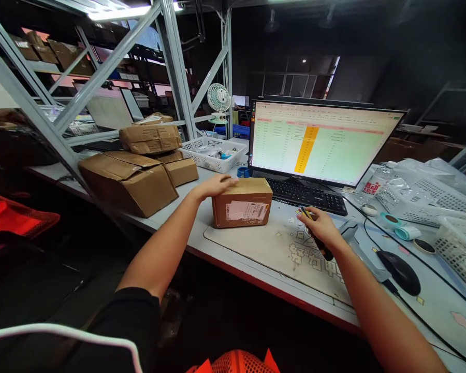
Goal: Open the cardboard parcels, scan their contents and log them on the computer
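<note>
A small cardboard box (pixel 242 202) with a white label on its near face sits on the worktop (pixel 233 259), just in front of the monitor (pixel 318 142) and touching the far edge of the worn desk mat (pixel 279 254). The left hand (pixel 213 185) lies flat on the box's top left corner, its grip spread and pressing down, clamped on nothing. To the right of the box, the right hand (pixel 322 225) hovers over the mat with its grip closed around a dark utility knife (pixel 314 233), its tip pointing towards the box. The keyboard (pixel 306 196) lies just behind the box. Larger cartons (pixel 132 176) are stacked well to the box's left, and a black mouse (pixel 399 272) rests far to its right.
</note>
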Tool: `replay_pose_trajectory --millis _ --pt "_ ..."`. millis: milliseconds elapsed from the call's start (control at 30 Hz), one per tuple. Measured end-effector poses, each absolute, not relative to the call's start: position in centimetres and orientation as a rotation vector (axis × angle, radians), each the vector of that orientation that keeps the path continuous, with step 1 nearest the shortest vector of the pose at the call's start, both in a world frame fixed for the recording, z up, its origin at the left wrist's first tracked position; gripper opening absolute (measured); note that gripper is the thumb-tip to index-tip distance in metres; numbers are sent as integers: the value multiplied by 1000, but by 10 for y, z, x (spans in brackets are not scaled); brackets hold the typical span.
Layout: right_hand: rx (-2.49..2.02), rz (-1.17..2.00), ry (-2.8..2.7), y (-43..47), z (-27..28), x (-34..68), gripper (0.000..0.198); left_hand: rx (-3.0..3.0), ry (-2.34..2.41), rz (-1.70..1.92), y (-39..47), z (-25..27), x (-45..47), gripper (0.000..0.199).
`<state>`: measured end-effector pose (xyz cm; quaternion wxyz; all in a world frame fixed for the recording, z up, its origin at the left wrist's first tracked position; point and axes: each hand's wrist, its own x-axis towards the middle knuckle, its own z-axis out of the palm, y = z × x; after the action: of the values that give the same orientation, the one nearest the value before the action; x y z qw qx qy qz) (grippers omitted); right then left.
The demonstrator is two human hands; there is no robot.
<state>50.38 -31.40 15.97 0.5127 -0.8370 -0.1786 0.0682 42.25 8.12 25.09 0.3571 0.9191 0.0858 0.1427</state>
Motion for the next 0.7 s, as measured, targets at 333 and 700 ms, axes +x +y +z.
replay_pose_trajectory --millis 333,700 --pt "-2131 223 -556 -246 201 517 27 2218 -88 139 90 229 430 66" --pt "-2233 159 -601 -237 210 485 28 2166 -69 194 91 221 438 61"
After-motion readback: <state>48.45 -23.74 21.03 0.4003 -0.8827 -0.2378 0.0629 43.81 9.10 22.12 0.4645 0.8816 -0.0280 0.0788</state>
